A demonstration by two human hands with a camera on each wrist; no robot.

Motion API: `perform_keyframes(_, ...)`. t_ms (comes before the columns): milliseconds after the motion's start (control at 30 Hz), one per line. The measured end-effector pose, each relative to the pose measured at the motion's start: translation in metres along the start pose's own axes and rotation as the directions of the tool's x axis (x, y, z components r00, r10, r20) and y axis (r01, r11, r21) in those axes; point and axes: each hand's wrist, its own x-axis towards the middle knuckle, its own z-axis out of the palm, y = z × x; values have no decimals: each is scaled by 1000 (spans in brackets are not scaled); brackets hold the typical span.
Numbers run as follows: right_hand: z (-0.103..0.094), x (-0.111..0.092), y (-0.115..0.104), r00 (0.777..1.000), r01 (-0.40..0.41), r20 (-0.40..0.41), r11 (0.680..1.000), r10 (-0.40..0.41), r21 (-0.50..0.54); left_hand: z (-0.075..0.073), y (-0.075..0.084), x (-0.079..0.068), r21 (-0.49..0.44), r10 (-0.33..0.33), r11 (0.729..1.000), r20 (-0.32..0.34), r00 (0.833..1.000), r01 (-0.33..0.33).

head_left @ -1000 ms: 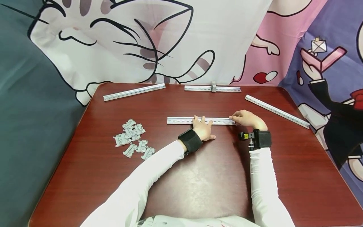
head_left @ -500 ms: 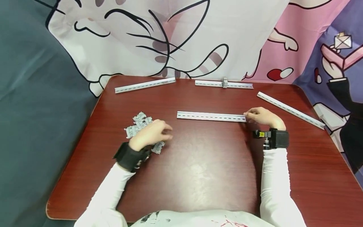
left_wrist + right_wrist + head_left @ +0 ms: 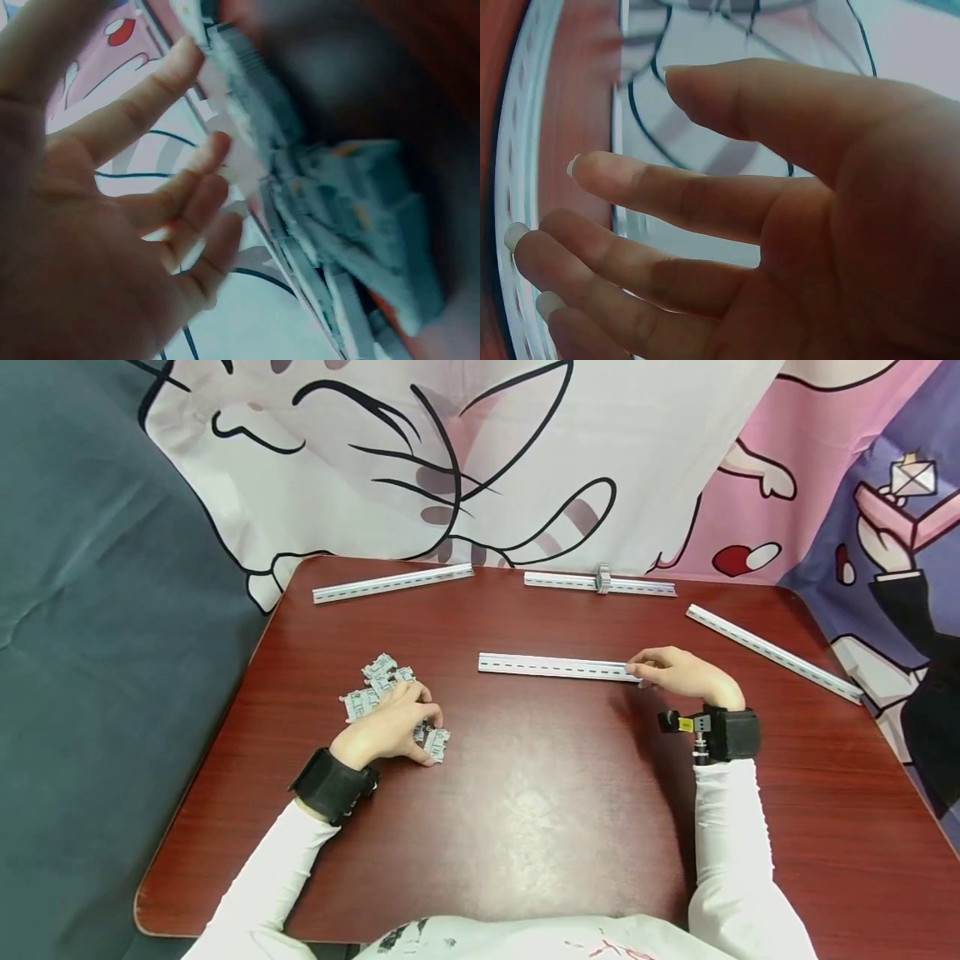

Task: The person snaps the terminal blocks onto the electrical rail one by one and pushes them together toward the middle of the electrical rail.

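My left hand (image 3: 390,722) is over a pile of grey plastic DIN-rail terminal blocks (image 3: 360,703), thumb and fingers spread apart above them. One block (image 3: 437,744) shows just beyond its fingertips, and the palm hides several others. The left wrist view has blocks (image 3: 352,217) close to the fingers, with none in their grasp. At the right end of a slotted white metal DIN rail (image 3: 555,666) is my right hand (image 3: 675,672), its fingertips overlapping that end. In the right wrist view the thumb stands away from the loosely bent fingers (image 3: 697,206), beside the rail (image 3: 525,150).
Along the back edge lie one rail (image 3: 393,583) at the left and another (image 3: 555,581) with a single grey block (image 3: 603,579) mounted on it. A further rail (image 3: 772,653) slants along the right side of the brown table (image 3: 525,827). A printed curtain hangs behind.
My left hand has left the middle of the front rail and moved left to the pile, lowering over it. The right hand has shifted slightly left over the rail's end. The head view has swung.
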Motion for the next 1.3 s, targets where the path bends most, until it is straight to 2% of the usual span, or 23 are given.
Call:
perform_keyframes(100, 12, 8, -21, 999, 41, 23, 998, -40, -42, 2, -1, 5, 43, 61, 997, -38, 997, -59)
perform_keyframes(233, 36, 25, -57, 986, 160, 63, 983, -154, -89, -1, 1, 19, 96, 131, 988, -100, 986, -121)
perform_keyframes(333, 57, 41, -84, 967, 247, 81, 967, -243, -55, -8, 4, 32, 117, 163, 982, -134, 977, -148)
perform_keyframes(400, 70, 51, -100, 964, 257, 69, 966, -257, 5, -13, 8, 42, 118, 170, 981, -144, 975, -154)
perform_keyframes(467, 80, 59, -112, 970, 231, 48, 968, -237, 103, -16, 13, 51, 84, 167, 984, -143, 976, -156)
perform_keyframes(533, 88, 64, -121, 984, 173, 10, 963, -179, 205, -18, 17, 58, 50, 170, 985, -140, 975, -165)
perform_keyframes(633, 94, 69, -129, 995, 89, -62, 936, -73, 340, -18, 21, 66, 9, 184, 983, -153, 971, -184)
perform_keyframes(733, 96, 74, -131, 992, 29, -127, 904, 27, 425, -17, 23, 73, 19, 200, 980, -188, 962, -200)
perform_keyframes(800, 96, 78, -130, 983, 5, -167, 897, 77, 441, -16, 22, 78, 29, 183, 983, -190, 965, -181)
perform_keyframes(867, 96, 84, -130, 970, -4, -218, 907, 106, 421, -16, 22, 83, 56, 134, 990, -153, 979, -127)
perform_keyframes(933, 97, 90, -129, 956, -3, -272, 932, 109, 363, -14, 21, 86, 73, 56, 996, -88, 995, -49)
perform_keyframes(1000, 99, 96, -130, 941, -15, -320, 958, 111, 287, -12, 21, 87, 101, -20, 995, -14, 1000, 21)
perform_keyframes(1100, 104, 105, -131, 922, -43, -371, 982, 109, 183, -8, 22, 87, 123, -88, 989, 70, 994, 79)
perform_keyframes(1300, 107, 120, -136, 902, -73, -422, 996, 87, 49, -3, 24, 88, 121, -140, 985, 155, 978, 122)
